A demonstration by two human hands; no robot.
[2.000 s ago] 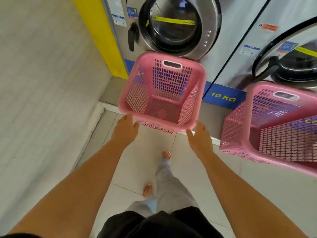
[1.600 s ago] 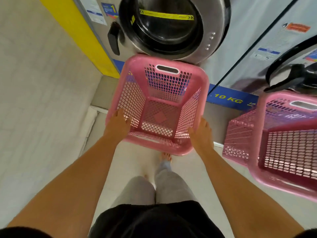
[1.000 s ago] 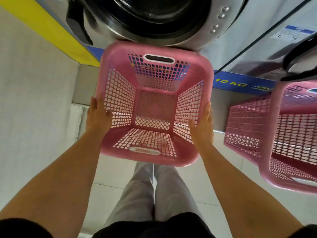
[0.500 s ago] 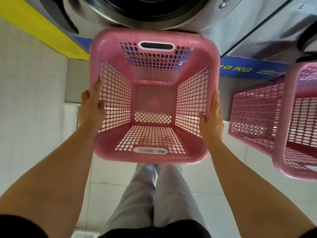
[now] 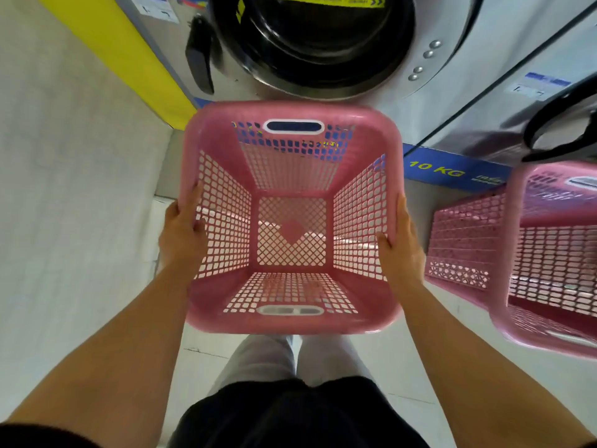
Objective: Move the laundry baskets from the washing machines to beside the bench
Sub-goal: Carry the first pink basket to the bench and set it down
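The pink laundry basket (image 5: 292, 218), empty, is held level in front of the washing machine (image 5: 323, 43), just below its round door. The left hand (image 5: 181, 236) clamps the basket's left rim and the right hand (image 5: 400, 245) clamps the right rim, fingers curled over the edges. The basket hangs above the person's legs; whether it touches the machine's plinth cannot be told. A second pink basket (image 5: 533, 253) sits to the right of the held one, before the neighbouring machine. A blue strip (image 5: 452, 168) marked "10 KG" runs along the machine base. Floor (image 5: 403, 357): pale tiles. A yellow panel (image 5: 119, 50) flanks the machine's left side.
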